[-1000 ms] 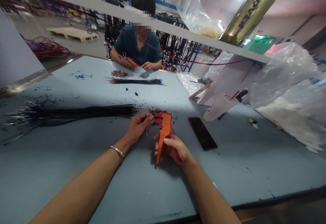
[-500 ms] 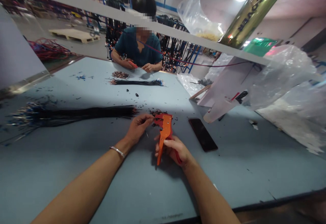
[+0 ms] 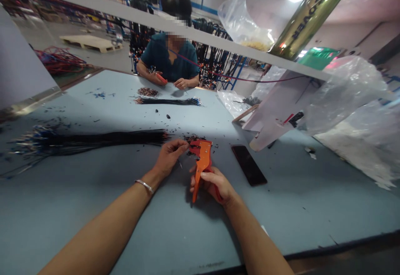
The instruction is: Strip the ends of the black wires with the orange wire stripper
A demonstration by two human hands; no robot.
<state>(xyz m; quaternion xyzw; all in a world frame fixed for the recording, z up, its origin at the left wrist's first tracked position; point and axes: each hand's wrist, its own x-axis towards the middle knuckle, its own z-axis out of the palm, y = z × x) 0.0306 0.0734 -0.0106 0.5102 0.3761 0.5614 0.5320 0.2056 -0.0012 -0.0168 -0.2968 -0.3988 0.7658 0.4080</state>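
Observation:
My right hand (image 3: 217,183) is wrapped round the handles of an orange and red wire stripper (image 3: 203,156), its head pointing away from me. My left hand (image 3: 170,156) is pinched at the left side of the tool's jaws; a thin wire end shows below its fingers, mostly hidden by them. Small dark scraps (image 3: 192,138) lie just beyond the tool head. To the left, a long bundle of black wires (image 3: 106,139) has stripped, coppery ends near my left hand and blue and silver ends at the far left.
A black phone (image 3: 249,165) lies right of the tool. Across the table (image 3: 156,233), a person (image 3: 170,60) holds a red tool near a second wire bundle (image 3: 168,101) and a small pile of brown pieces (image 3: 148,92). Plastic bags (image 3: 343,96) and a white post stand right.
The person across the table has shifted their hands slightly. My own hands and the wire stripper look almost unchanged.

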